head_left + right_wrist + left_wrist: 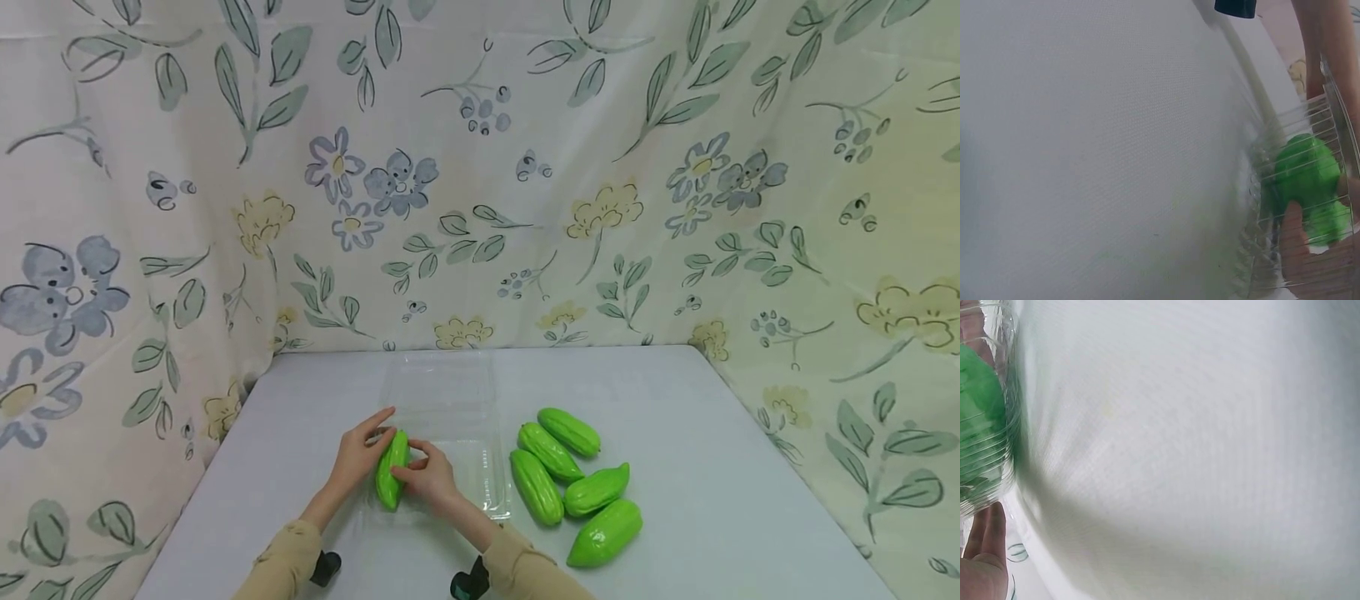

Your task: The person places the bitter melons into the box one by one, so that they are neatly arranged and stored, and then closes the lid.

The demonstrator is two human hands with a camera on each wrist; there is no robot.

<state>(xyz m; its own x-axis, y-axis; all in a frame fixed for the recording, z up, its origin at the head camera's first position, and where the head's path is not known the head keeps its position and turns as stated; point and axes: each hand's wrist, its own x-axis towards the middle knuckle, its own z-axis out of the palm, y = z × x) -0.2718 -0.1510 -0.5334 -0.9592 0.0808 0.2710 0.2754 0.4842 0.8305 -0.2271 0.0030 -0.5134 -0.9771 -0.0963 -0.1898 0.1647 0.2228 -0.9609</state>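
A bright green, ridged, elongated vegetable [392,483] is at the left side of a clear plastic clamshell container [468,475], whose lid [442,383] lies folded back behind the base. My left hand [362,454] holds the vegetable near its upper end, index finger stretched out past it. From the other side my right hand [429,477] pinches it between thumb and fingers. Both wrist views show the vegetable [982,406] [1307,172] through the container's ribbed clear wall. Part of each hand's grip is hidden behind it.
Several similar green vegetables [536,487] lie in a loose group to the right of the container on the white table [720,483]. A floral curtain [480,192] hangs behind and at both sides. Black devices [326,568] show by the wrists.
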